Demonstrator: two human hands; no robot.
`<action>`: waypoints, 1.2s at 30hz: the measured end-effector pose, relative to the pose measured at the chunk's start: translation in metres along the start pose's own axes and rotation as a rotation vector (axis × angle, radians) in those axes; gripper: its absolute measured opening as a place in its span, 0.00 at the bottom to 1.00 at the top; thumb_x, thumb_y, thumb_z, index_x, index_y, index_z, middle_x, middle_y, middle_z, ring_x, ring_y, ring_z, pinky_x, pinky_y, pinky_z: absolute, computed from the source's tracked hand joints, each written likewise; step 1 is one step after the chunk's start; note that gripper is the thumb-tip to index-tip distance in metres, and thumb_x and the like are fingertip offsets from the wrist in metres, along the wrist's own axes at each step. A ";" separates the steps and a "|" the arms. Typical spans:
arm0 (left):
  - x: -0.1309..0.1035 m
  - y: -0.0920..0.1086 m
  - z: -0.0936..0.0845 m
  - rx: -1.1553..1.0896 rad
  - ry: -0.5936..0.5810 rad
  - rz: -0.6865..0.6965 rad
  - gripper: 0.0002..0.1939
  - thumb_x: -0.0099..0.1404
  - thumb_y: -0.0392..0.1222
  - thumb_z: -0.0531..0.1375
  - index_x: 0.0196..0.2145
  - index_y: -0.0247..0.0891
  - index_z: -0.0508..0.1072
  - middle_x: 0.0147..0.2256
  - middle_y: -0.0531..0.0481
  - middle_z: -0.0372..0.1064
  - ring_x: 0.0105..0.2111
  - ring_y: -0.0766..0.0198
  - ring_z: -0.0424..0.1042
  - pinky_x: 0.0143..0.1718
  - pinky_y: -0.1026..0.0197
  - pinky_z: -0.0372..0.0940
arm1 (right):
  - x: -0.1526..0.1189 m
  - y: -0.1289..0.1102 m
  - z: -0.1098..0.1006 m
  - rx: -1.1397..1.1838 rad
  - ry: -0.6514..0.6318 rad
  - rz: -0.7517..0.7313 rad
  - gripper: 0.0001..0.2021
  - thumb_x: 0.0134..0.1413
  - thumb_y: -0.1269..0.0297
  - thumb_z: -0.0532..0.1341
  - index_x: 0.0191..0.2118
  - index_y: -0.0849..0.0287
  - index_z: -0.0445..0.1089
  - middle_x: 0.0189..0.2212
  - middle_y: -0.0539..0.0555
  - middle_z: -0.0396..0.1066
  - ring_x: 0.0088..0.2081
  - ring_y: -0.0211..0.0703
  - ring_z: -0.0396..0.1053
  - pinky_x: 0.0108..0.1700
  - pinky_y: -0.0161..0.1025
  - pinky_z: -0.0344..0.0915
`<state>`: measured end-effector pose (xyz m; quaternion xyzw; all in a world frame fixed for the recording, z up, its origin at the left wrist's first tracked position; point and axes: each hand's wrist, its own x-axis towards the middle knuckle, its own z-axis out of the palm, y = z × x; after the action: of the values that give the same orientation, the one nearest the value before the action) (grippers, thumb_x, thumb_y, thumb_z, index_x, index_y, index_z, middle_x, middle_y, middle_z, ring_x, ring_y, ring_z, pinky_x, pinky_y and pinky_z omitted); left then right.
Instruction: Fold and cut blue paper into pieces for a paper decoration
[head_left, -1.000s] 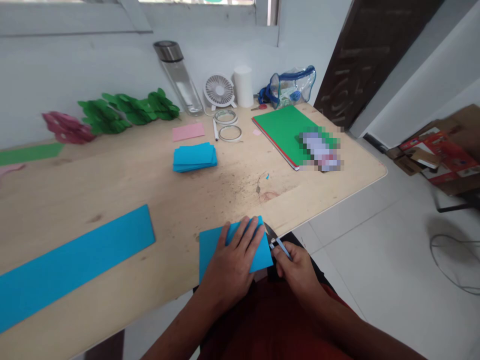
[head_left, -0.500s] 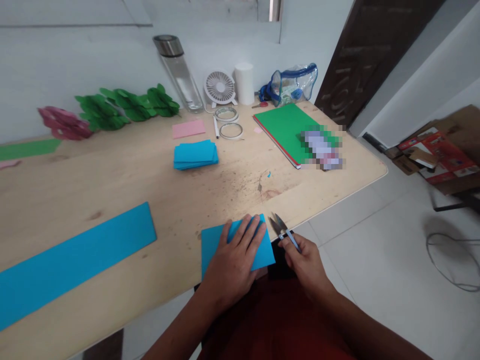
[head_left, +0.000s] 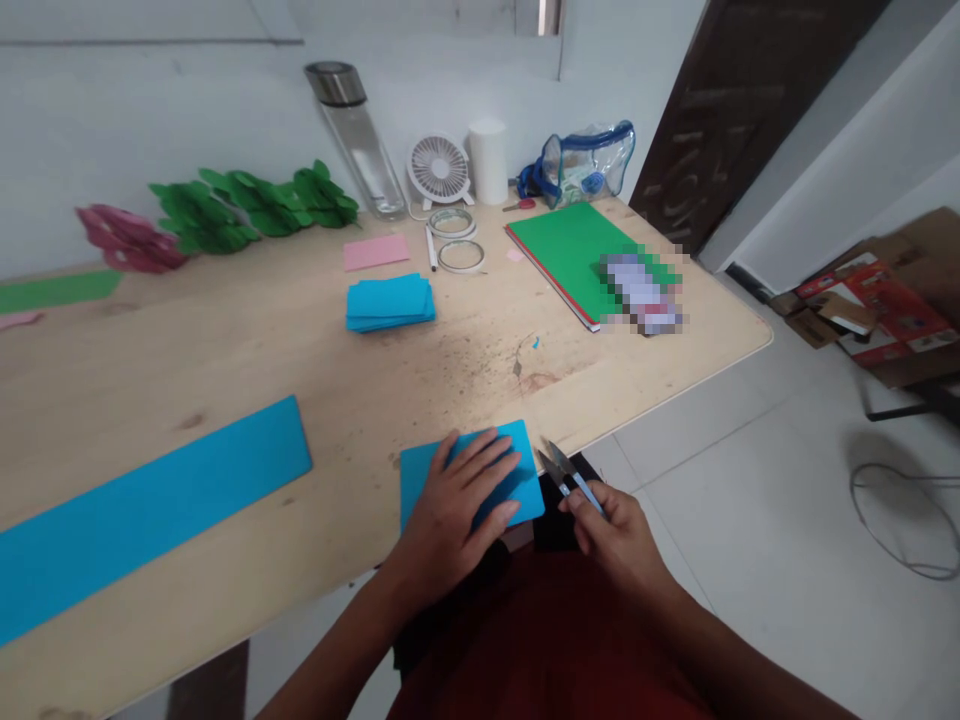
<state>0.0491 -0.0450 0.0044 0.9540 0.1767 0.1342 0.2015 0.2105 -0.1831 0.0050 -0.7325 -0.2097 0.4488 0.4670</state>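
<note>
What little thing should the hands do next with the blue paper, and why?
Maybe the left hand could turn the blue paper so its far left corner comes to the scissors. That corner looks squarer than the right ones, the hand lies on the paper, and the right hand holds the scissors beside the paper's right edge, blades parted.

Dark red top [head_left: 517,650], black legwear [head_left: 559,525], bare forearms [head_left: 360,625] and hands [head_left: 448,505].

this looks like a paper-craft workspace, with blue paper [head_left: 511,487], a wooden table [head_left: 285,350] and tape rolls [head_left: 462,270].
</note>
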 end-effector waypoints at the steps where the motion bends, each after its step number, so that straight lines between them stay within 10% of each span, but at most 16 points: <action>1: 0.000 0.000 -0.001 -0.024 0.008 -0.009 0.19 0.71 0.41 0.49 0.57 0.39 0.64 0.58 0.44 0.65 0.62 0.56 0.58 0.64 0.40 0.45 | 0.000 0.002 0.000 0.003 -0.008 0.002 0.16 0.52 0.50 0.58 0.26 0.59 0.69 0.11 0.44 0.59 0.16 0.33 0.55 0.22 0.32 0.51; 17: -0.002 -0.002 -0.006 -0.213 0.077 -0.079 0.13 0.71 0.40 0.47 0.45 0.38 0.70 0.53 0.45 0.70 0.59 0.58 0.62 0.65 0.43 0.46 | 0.017 -0.005 0.012 -0.098 -0.031 -0.054 0.14 0.53 0.56 0.55 0.22 0.58 0.67 0.12 0.45 0.62 0.17 0.34 0.58 0.24 0.32 0.54; 24: 0.003 -0.003 -0.004 0.150 -0.026 -0.005 0.27 0.72 0.47 0.46 0.64 0.34 0.56 0.65 0.40 0.51 0.66 0.49 0.49 0.64 0.41 0.44 | 0.020 -0.009 0.017 -0.109 0.001 -0.049 0.20 0.54 0.55 0.56 0.15 0.57 0.60 0.11 0.47 0.61 0.16 0.33 0.56 0.22 0.32 0.52; 36: 0.004 -0.007 0.007 0.310 -0.043 0.045 0.34 0.70 0.56 0.48 0.66 0.33 0.52 0.65 0.38 0.52 0.65 0.46 0.49 0.64 0.38 0.39 | 0.020 -0.013 0.026 -0.022 0.024 -0.008 0.22 0.53 0.49 0.58 0.15 0.58 0.61 0.11 0.45 0.58 0.16 0.31 0.51 0.20 0.32 0.48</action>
<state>0.0529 -0.0404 -0.0043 0.9800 0.1695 0.0897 0.0526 0.2001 -0.1499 0.0027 -0.7421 -0.2119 0.4359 0.4630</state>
